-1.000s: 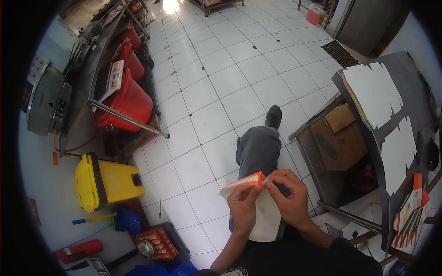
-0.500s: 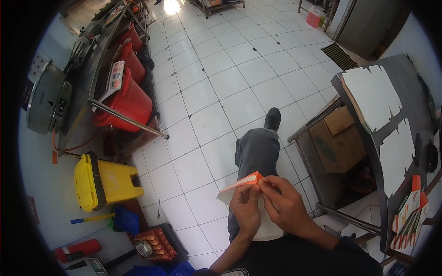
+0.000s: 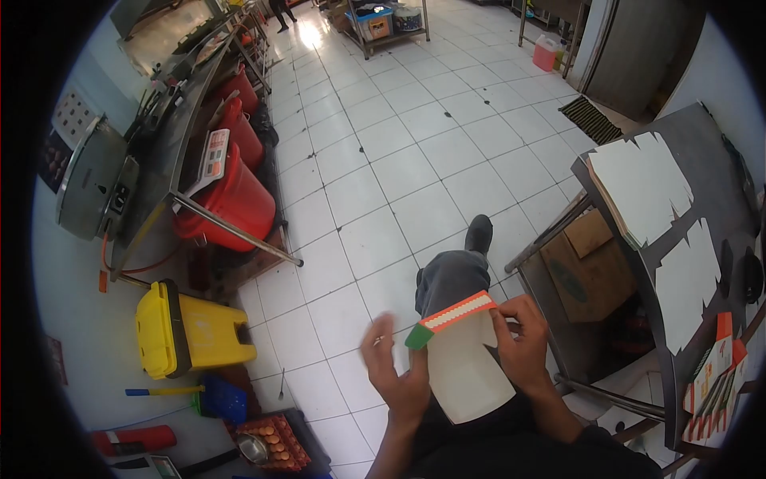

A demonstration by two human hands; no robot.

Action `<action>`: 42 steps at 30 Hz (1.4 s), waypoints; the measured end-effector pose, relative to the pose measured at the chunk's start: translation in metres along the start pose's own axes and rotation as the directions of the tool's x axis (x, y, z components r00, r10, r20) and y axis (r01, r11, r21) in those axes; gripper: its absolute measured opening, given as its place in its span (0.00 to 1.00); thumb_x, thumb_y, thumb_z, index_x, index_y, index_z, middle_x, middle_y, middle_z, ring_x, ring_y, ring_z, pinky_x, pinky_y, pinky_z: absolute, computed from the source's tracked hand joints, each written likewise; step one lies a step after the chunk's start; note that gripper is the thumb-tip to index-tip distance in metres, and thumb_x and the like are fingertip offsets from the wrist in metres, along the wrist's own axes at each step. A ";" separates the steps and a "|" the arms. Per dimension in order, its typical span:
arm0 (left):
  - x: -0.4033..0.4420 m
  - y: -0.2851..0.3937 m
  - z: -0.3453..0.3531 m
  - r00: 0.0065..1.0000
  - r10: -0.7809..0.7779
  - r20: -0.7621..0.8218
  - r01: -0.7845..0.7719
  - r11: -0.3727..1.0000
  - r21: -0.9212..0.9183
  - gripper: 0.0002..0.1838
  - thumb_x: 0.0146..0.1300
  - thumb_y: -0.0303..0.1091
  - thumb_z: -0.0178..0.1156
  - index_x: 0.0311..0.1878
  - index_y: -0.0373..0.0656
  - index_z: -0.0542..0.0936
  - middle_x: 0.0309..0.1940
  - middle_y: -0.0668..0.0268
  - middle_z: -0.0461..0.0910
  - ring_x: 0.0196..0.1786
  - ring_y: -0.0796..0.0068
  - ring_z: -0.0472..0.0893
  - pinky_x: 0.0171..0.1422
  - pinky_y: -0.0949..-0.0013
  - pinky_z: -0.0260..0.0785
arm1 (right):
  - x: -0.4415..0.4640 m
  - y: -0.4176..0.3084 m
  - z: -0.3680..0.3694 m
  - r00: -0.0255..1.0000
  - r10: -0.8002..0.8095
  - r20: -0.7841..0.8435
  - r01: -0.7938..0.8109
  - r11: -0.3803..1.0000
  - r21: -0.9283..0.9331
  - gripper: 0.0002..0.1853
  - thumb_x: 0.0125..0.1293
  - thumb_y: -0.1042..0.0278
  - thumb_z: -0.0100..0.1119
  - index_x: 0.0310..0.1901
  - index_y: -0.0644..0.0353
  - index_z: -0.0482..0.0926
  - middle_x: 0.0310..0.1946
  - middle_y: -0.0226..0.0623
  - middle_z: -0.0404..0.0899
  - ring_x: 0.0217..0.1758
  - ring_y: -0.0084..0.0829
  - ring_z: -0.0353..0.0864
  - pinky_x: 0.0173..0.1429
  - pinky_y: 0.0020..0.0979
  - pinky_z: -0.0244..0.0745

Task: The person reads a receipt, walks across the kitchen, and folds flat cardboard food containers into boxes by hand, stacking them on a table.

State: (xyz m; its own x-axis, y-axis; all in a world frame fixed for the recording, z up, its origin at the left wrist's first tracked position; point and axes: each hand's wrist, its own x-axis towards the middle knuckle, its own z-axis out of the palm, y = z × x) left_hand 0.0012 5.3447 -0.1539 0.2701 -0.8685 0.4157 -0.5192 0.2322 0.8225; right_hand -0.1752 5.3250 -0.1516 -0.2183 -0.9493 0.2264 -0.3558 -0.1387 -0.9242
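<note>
A part-folded cardboard food box (image 3: pixel 471 379) lies over my lap, its plain white inside facing up. Along its far edge runs a folded orange wall (image 3: pixel 459 311) with a white scalloped pattern, ending in a green corner flap (image 3: pixel 419 336) on the left. My right hand (image 3: pixel 523 343) pinches the box at its right corner between thumb and fingers. Beside the green flap, my left hand (image 3: pixel 396 375) has its fingers spread and slightly blurred. Its thumb is close to the box's left edge; whether it touches, I cannot tell.
To my right, a dark table (image 3: pixel 594 180) bears flat white card blanks (image 3: pixel 642 188) and a stack of folded boxes (image 3: pixel 712 391). On the left are a yellow bin (image 3: pixel 203 327), red tubs (image 3: pixel 231 203) under a metal counter, and a tray of eggs (image 3: pixel 279 447). A person's legs show far off.
My left hand has let go of the orange edge and moved left, fingers opening. The box has turned so its long edge and white inside show. The view has tipped up slightly.
</note>
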 end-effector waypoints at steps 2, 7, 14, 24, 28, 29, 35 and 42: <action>0.001 -0.005 0.002 0.997 -0.036 0.073 0.042 0.996 -0.085 0.12 0.66 0.20 0.64 0.52 0.34 0.85 0.44 0.56 0.85 0.49 0.62 0.85 0.54 0.65 0.77 | 0.000 0.000 0.008 0.994 -0.070 -0.088 0.063 0.995 -0.081 0.06 0.65 0.79 0.65 0.40 0.65 0.77 0.35 0.40 0.76 0.34 0.35 0.82 0.36 0.30 0.81; -0.008 -0.001 0.018 0.993 0.091 -0.079 -0.091 0.996 0.013 0.16 0.62 0.17 0.65 0.53 0.36 0.86 0.42 0.61 0.81 0.44 0.65 0.83 0.47 0.66 0.77 | -0.019 -0.033 -0.003 0.993 0.045 0.111 -0.046 0.999 0.004 0.16 0.63 0.69 0.73 0.48 0.62 0.77 0.37 0.37 0.81 0.38 0.27 0.85 0.37 0.27 0.78; -0.019 0.000 0.022 0.955 0.296 0.001 -0.293 0.945 0.145 0.18 0.58 0.17 0.68 0.53 0.39 0.87 0.42 0.64 0.79 0.42 0.68 0.80 0.46 0.68 0.75 | -0.022 -0.044 0.018 0.916 0.273 0.294 -0.389 0.784 0.483 0.10 0.70 0.70 0.67 0.48 0.65 0.80 0.39 0.32 0.86 0.41 0.19 0.84 0.40 0.21 0.76; -0.002 0.013 -0.004 0.971 -0.035 0.236 0.082 0.978 -0.192 0.17 0.66 0.23 0.65 0.58 0.36 0.85 0.46 0.59 0.79 0.47 0.63 0.81 0.53 0.64 0.75 | -0.021 -0.035 0.019 0.985 -0.145 0.095 0.134 0.984 0.117 0.07 0.65 0.80 0.66 0.44 0.67 0.85 0.37 0.38 0.82 0.38 0.30 0.84 0.42 0.26 0.77; -0.001 0.031 -0.012 0.975 0.037 0.218 -0.015 0.995 -0.103 0.19 0.65 0.23 0.66 0.60 0.37 0.83 0.47 0.57 0.80 0.48 0.62 0.82 0.54 0.64 0.76 | -0.021 -0.024 0.015 0.975 -0.115 0.190 0.060 0.960 0.275 0.10 0.63 0.82 0.69 0.46 0.67 0.86 0.40 0.39 0.85 0.42 0.28 0.85 0.47 0.27 0.79; -0.001 0.031 -0.014 0.971 0.036 0.238 -0.009 0.994 -0.112 0.20 0.64 0.22 0.66 0.60 0.37 0.83 0.46 0.57 0.81 0.49 0.62 0.82 0.54 0.64 0.76 | -0.019 -0.020 0.015 0.969 -0.106 0.222 0.022 0.935 0.354 0.09 0.63 0.82 0.69 0.45 0.68 0.86 0.41 0.39 0.86 0.42 0.27 0.86 0.47 0.27 0.79; -0.008 0.022 -0.016 0.985 0.117 0.128 -0.068 0.939 -0.337 0.12 0.61 0.17 0.68 0.48 0.35 0.84 0.49 0.54 0.81 0.50 0.61 0.84 0.56 0.63 0.77 | -0.024 -0.021 0.019 0.977 0.076 0.201 -0.194 0.718 0.668 0.05 0.66 0.81 0.68 0.43 0.68 0.87 0.41 0.37 0.88 0.45 0.24 0.86 0.51 0.27 0.82; 0.000 0.029 -0.011 0.984 0.035 0.175 0.027 0.940 -0.341 0.07 0.65 0.18 0.63 0.45 0.36 0.80 0.47 0.56 0.80 0.53 0.63 0.81 0.62 0.62 0.73 | -0.024 -0.024 0.011 0.949 0.098 0.300 -0.261 0.779 0.570 0.06 0.67 0.79 0.68 0.44 0.67 0.87 0.39 0.35 0.89 0.43 0.22 0.87 0.51 0.25 0.83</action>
State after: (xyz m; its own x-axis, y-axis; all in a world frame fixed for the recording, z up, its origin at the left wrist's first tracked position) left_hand -0.0048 5.3560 -0.1257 0.1055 -0.9230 0.3701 -0.2041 0.3442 0.9165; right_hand -0.1509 5.3482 -0.1381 0.0308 -0.9990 0.0319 0.2982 -0.0212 -0.9543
